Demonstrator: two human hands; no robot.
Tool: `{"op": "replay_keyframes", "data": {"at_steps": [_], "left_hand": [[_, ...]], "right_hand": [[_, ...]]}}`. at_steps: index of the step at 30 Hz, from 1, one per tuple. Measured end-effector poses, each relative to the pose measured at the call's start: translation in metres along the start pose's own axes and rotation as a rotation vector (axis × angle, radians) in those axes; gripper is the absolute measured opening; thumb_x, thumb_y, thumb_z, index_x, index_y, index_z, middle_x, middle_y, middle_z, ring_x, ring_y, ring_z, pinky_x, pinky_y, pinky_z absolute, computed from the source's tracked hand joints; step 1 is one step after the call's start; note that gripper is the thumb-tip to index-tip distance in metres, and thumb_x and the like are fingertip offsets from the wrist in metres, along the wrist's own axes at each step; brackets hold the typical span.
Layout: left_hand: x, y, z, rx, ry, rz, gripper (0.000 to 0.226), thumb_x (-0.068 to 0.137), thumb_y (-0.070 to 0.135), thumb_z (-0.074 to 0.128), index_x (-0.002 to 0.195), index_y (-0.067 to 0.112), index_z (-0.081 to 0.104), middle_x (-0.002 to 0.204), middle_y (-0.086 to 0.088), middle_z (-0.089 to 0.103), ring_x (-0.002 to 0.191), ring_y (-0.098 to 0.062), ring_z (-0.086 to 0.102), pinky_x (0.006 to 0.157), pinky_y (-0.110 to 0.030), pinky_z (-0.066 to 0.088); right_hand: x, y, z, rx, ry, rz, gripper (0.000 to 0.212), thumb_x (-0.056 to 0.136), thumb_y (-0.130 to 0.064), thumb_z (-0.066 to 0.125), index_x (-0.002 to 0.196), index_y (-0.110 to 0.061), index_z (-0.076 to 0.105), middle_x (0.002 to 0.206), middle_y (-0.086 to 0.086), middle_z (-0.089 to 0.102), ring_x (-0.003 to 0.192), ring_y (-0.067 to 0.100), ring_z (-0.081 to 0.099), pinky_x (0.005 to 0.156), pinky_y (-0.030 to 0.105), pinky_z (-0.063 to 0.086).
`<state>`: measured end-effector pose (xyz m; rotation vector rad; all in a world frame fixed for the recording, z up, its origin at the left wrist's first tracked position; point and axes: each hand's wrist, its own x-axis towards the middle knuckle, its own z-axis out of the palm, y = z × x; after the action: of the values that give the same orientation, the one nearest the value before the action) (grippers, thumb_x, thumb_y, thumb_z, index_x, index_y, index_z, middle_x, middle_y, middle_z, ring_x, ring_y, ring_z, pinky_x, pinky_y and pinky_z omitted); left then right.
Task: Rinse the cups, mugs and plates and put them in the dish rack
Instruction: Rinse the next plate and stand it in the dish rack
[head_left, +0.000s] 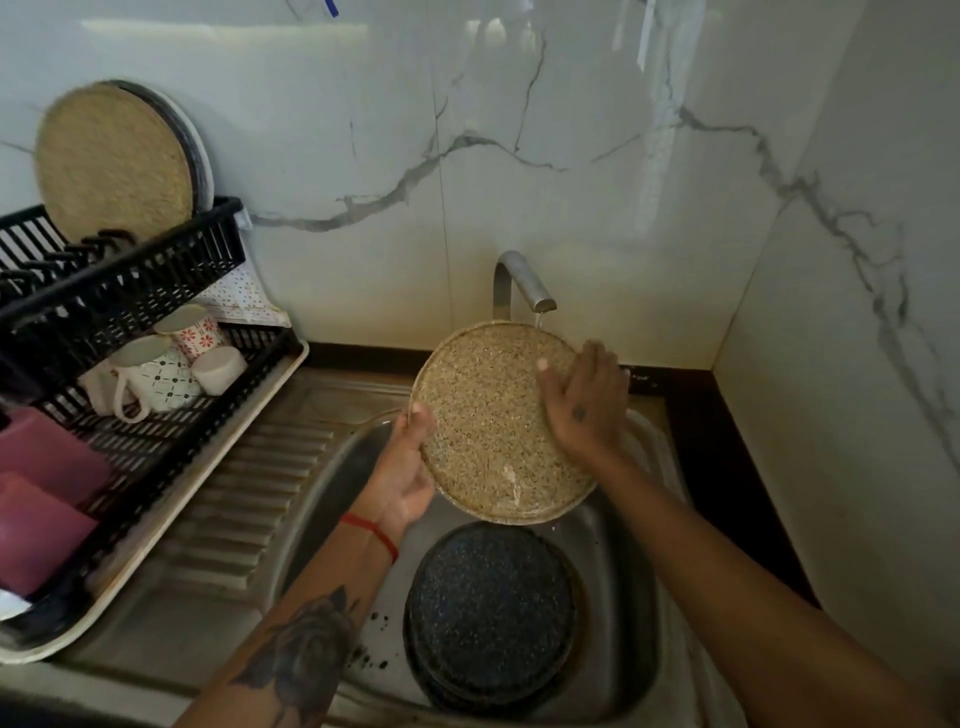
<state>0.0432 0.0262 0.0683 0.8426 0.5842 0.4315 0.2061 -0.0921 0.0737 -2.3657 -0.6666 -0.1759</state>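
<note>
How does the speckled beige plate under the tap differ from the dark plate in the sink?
The beige plate is tilted up under the faucet, gripped at its edge by the left hand with the right hand flat on its face; the dark plate lies untouched in the sink. The beige plate is light tan, the dark plate blue-black. Both are round and speckled.

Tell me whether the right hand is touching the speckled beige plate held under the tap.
Touching. The head view shows the right hand lying flat on the face of the beige plate, fingers spread, while the left hand grips the plate's opposite rim.
</note>
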Motion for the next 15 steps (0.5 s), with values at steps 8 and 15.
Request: {"op": "replay_keyframes", "data": {"at_steps": [8, 15], "left_hand": [[-0.006, -0.018, 0.015, -0.08, -0.06, -0.09, 0.053, 0.097, 0.049, 0.036, 0.144, 0.024, 0.041, 0.14, -0.012, 0.052, 0.127, -0.029, 0.051, 0.104, -0.051, 0.042], [-0.01, -0.015, 0.0, -0.101, -0.001, -0.155, 0.052, 0.098, 0.046, 0.036, 0.141, 0.016, 0.044, 0.134, -0.016, 0.056, 0.12, -0.033, 0.054, 0.077, -0.049, 0.05]], "right_hand": [[-0.037, -0.036, 0.032, -0.38, -0.235, -0.921, 0.056, 0.099, -0.051, 0.003, 0.15, -0.028, -0.001, 0.16, 0.0, -0.004, 0.147, 0.022, -0.012, 0.118, 0.046, -0.01], [0.002, 0.009, 0.008, -0.194, -0.117, -0.346, 0.063, 0.094, -0.061, 0.007, 0.151, -0.036, -0.002, 0.16, 0.004, -0.006, 0.147, 0.025, -0.008, 0.117, 0.05, -0.008]]}}
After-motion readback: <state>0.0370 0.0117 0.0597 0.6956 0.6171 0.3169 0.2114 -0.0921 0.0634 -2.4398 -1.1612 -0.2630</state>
